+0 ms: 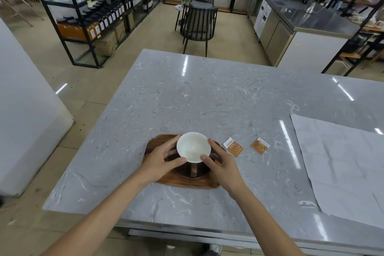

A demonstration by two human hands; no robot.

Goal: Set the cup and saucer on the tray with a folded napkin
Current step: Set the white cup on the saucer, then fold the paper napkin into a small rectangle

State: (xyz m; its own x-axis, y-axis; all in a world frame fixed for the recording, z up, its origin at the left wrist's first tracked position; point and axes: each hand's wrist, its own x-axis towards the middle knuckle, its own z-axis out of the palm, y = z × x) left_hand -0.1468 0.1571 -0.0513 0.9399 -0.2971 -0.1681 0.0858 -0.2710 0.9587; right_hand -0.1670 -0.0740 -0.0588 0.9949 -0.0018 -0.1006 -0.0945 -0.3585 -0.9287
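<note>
Resting on the tray, the cup and saucer looked already set in place, so that part of the task seemed done or all but done. Both hands flanked the cup: the left hand had its fingers spread, thumb and forefinger curved around the rim's left side, and the right hand mirrored it on the right, fingers loosely open with the tips touching or nearly touching the cup wall. Whether they were gripping or merely steadying could not be told.

No folded napkin showed on the tray. A large pale sheet, creased in a grid and lying flat at the right of the table, was probably the napkin, unfolded and well apart from the tray; folding and placing it appeared to be left.

The cup was glossy white inside, round and wide, with a dark brown handle pointing toward the person. The saucer was dark and round, the tray warm brown wood with rounded corners. The table was polished grey marble, veined white. Two small orange-and-white sachets lay just right of the tray.
</note>
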